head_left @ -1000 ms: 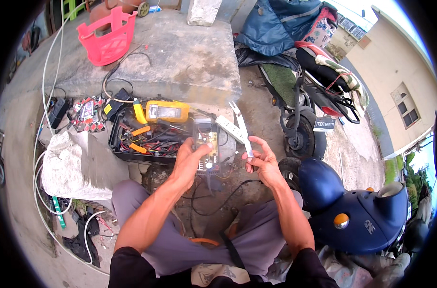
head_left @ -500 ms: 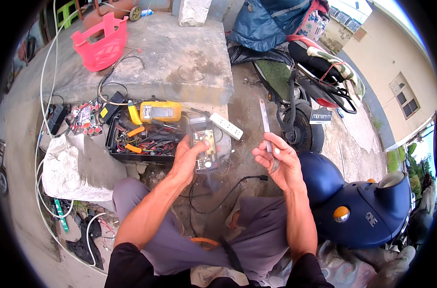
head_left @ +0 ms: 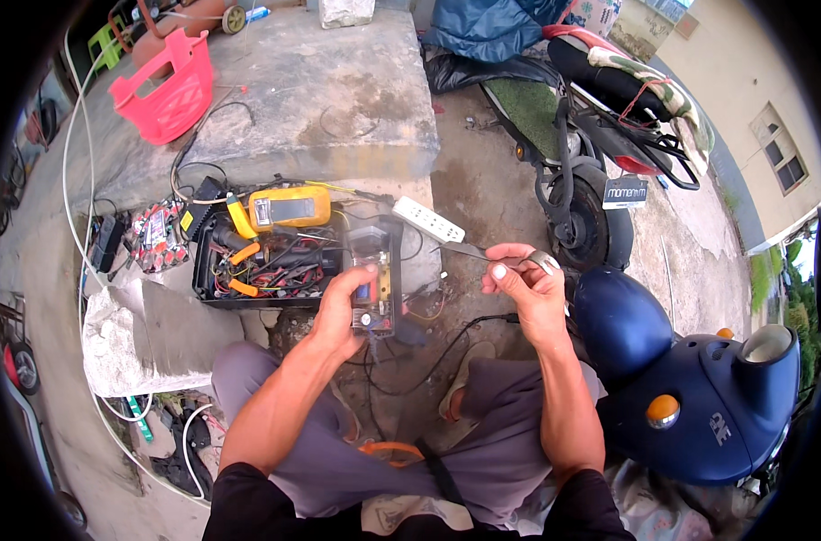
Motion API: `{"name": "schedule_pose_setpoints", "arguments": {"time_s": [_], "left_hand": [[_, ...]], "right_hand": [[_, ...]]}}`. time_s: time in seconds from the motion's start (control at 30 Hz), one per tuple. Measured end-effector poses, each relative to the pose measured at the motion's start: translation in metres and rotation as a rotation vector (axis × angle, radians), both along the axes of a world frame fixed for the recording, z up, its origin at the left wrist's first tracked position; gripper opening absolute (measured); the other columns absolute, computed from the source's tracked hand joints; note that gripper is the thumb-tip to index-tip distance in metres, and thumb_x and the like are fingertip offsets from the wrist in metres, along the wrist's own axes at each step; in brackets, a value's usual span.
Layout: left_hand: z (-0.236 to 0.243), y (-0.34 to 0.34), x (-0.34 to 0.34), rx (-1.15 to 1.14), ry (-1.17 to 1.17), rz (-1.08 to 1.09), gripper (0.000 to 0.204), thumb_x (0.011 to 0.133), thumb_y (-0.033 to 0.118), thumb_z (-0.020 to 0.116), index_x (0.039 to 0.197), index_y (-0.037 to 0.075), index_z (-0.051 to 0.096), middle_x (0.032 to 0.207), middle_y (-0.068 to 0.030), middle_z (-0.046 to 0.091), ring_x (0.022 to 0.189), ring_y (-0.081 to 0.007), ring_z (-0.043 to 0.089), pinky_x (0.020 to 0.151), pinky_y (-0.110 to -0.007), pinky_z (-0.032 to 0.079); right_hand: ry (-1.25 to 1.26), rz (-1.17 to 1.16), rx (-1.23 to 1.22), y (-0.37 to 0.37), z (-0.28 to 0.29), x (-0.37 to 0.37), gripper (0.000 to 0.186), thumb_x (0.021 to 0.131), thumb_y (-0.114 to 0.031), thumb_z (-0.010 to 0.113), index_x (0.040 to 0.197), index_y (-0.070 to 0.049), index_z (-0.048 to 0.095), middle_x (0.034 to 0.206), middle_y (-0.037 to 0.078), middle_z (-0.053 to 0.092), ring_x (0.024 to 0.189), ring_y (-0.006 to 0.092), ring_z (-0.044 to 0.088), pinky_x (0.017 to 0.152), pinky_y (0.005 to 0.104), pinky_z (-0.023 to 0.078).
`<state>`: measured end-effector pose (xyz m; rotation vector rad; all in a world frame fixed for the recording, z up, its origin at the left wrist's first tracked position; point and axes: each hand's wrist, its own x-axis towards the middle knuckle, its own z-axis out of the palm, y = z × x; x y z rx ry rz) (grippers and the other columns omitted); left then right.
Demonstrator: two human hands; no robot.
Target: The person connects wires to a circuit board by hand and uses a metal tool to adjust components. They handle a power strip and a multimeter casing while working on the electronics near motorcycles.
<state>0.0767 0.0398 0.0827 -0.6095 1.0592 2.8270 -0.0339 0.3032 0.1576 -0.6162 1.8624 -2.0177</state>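
Observation:
My left hand (head_left: pixel 340 311) grips a small circuit board (head_left: pixel 385 290) by its left side, thumb lying over the top. Pale and dark parts stand on the board, and a clear edge surrounds it. A slim, flat metal tool (head_left: pixel 469 250) is pinched in my right hand (head_left: pixel 535 287). It points left, towards the white power strip (head_left: pixel 428 219), with a shiny end above my fingers; its exact kind cannot be made out. Behind the board sits a black toolbox (head_left: pixel 248 304) full of wires and orange-handled tools. A yellow multimeter (head_left: pixel 290 209) rests at its back edge.
A rough stone block (head_left: pixel 149 338) stands left of my knees. Beyond lies a concrete ledge (head_left: pixel 338 99) bearing a red plastic basket (head_left: pixel 165 95). On the right are a blue scooter (head_left: pixel 699 406) and another two-wheeler (head_left: pixel 577 212). A black cable (head_left: pixel 428 370) crosses the ground between my feet.
The metal tool has swung from upright to pointing left in my right hand. My left thumb now covers more of the circuit board. The whole view has shifted slightly.

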Motion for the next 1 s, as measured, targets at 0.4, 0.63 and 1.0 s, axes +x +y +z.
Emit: {"name": "schedule_pose_setpoints", "arguments": {"time_s": [0.4, 0.63, 1.0], "left_hand": [[0.003, -0.01, -0.015, -0.067, -0.058, -0.033, 0.04, 0.098, 0.036, 0.069, 0.118, 0.001, 0.069, 0.099, -0.0156, 0.077, 0.085, -0.0288, 0.077, 0.075, -0.041, 0.064], [0.013, -0.011, -0.012, -0.197, -0.036, -0.024, 0.03, 0.1, 0.023, 0.066, 0.118, 0.001, 0.065, 0.099, -0.017, 0.077, 0.088, -0.027, 0.078, 0.078, -0.04, 0.064], [0.011, 0.017, -0.014, -0.32, -0.048, 0.081, 0.027, 0.101, 0.013, 0.063, 0.125, 0.0, 0.061, 0.106, -0.0178, 0.078, 0.088, -0.0238, 0.078, 0.076, -0.039, 0.065]], "right_hand": [[0.125, -0.169, -0.038, -0.005, -0.022, -0.02, 0.023, 0.113, -0.024, 0.064, 0.106, -0.002, 0.067, 0.088, 0.001, 0.06, 0.073, 0.009, 0.057, 0.068, 0.0272, 0.047], [0.181, -0.229, -0.071, -0.018, -0.009, -0.005, 0.026, 0.114, -0.022, 0.061, 0.105, 0.001, 0.066, 0.101, 0.012, 0.071, 0.056, 0.0072, 0.054, 0.05, 0.0223, 0.041], [-0.023, -0.45, -0.421, -0.043, -0.013, 0.0, 0.016, 0.113, -0.02, 0.064, 0.112, -0.004, 0.063, 0.095, 0.008, 0.066, 0.045, 0.0073, 0.047, 0.039, 0.0235, 0.034]]}}
